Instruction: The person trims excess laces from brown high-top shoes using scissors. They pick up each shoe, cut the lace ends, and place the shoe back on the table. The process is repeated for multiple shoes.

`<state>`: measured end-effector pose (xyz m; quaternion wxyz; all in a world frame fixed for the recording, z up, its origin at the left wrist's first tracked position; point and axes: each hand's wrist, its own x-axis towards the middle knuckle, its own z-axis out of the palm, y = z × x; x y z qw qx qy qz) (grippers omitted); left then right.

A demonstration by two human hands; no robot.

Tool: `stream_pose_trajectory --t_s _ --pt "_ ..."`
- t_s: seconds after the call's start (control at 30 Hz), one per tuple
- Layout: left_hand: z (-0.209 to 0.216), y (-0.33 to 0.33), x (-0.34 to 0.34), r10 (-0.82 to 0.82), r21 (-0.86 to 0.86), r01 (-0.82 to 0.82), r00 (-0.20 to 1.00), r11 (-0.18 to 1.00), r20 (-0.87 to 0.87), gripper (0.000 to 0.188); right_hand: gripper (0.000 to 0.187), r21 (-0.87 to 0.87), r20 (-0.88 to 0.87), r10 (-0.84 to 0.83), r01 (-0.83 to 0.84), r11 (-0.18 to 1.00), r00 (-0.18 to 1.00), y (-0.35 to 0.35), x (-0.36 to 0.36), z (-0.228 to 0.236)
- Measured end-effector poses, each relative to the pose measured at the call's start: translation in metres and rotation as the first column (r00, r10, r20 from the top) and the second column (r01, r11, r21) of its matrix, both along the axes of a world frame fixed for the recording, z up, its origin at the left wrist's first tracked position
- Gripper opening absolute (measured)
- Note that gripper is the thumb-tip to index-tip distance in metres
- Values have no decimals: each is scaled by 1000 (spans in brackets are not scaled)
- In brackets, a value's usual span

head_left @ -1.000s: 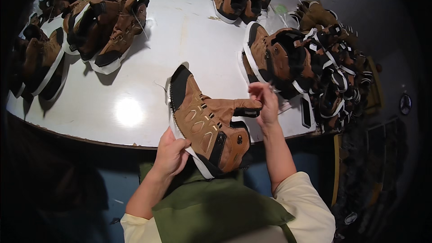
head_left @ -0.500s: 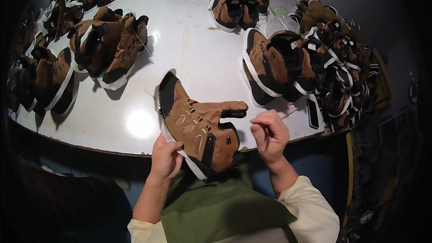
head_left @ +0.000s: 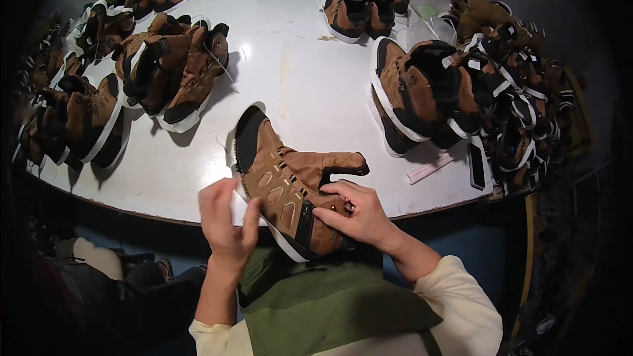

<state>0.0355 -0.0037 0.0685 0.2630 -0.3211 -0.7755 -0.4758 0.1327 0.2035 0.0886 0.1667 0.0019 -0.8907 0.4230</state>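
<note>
A brown and black high-top shoe (head_left: 273,178) with a white sole lies on its side at the table's front edge, toe pointing away and its heel end over my green apron. Its tongue sticks out to the right. My right hand (head_left: 359,214) pinches the ankle collar, thumb on the outer side and fingers reaching into the opening. Beside the sole, my left hand (head_left: 229,224) is open, thumb and fingers apart and slightly blurred. A loose pale thread (head_left: 223,145) shows near the toe.
Brown shoes (head_left: 175,72) stand in groups at the left. A shoe pair (head_left: 409,92) and a shoe pile (head_left: 514,92) are at the right, other shoes (head_left: 356,10) at the back. A pinkish-white stick (head_left: 430,168) lies near a dark phone (head_left: 476,165).
My right hand has moved left onto the shoe's collar and gripped it. My left hand has let go of the sole and opened. The stick on the table is now uncovered.
</note>
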Motion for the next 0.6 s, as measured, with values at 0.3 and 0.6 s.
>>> stream_pose_trajectory --t_s 0.3,0.6 --pt "30 21 -16 -377 -333 394 919 856 117 24 33 31 -41 33 -32 999 999 -2 2 1" --pt "37 25 -25 -443 -382 466 883 798 152 18 33 113 -71 56 -48 992 996 -2 1 2"
